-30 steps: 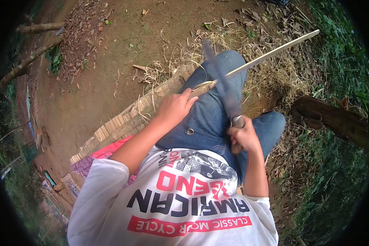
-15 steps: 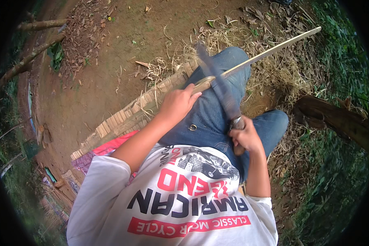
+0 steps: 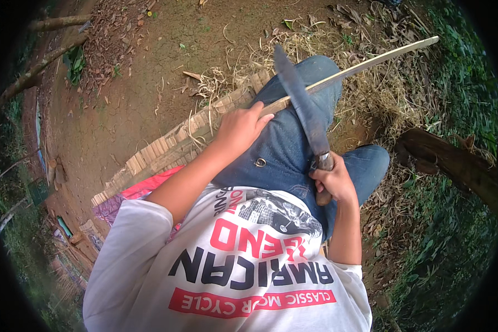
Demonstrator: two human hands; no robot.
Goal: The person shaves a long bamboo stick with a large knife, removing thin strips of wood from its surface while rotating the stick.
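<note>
Where behind knife (image 3: 304,113), strip (image 3: 369,62) hidden.

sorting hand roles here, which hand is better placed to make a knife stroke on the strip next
Probably the right hand: it grips the knife, which lies across the wooden strip, while the left hand holds that strip.

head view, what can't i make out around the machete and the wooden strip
All in the head view:
wooden strip: near part hidden under the left hand; a short stretch hidden behind the machete
handle: middle covered by the right hand
log: far end lost in the dark lens rim
</note>
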